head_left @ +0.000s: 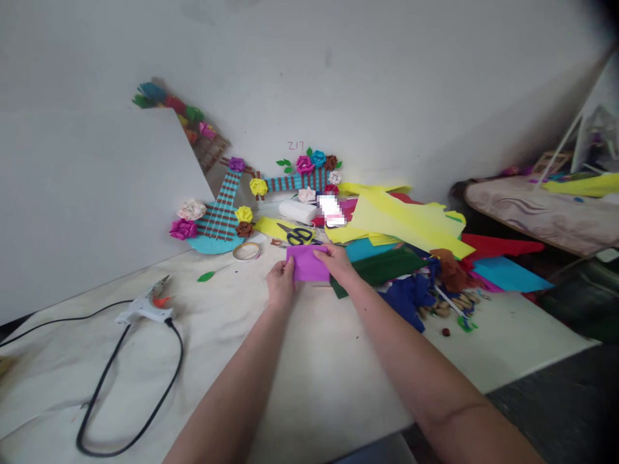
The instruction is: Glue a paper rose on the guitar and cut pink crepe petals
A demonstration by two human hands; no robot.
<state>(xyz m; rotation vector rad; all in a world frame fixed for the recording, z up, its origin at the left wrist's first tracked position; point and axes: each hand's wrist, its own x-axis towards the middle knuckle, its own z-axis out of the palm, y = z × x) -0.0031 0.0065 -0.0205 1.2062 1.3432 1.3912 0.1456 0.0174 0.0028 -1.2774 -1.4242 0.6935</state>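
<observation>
A small purple rectangular sheet (308, 265), of felt or paper, is stretched between my two hands over the middle of the table. At its left edge my left hand (281, 282) grips it between thumb and fingers. My right hand (335, 261) pinches the upper right part, thumb on top. Just behind the sheet lie black-handled scissors (298, 237) on a yellow piece (271, 228). A roll of tape (246, 251) is a little to the left. Dark green material (387, 267) lies close to my right hand.
A white glue gun (145, 310) with a looping black cord rests on the left. Flower-decorated blue guitar shapes (217, 222) lean at the back. Yellow sheets (401, 219), blue scraps (411, 299) and red pieces (498, 248) are heaped on the right. A white board (87, 206) stands at left.
</observation>
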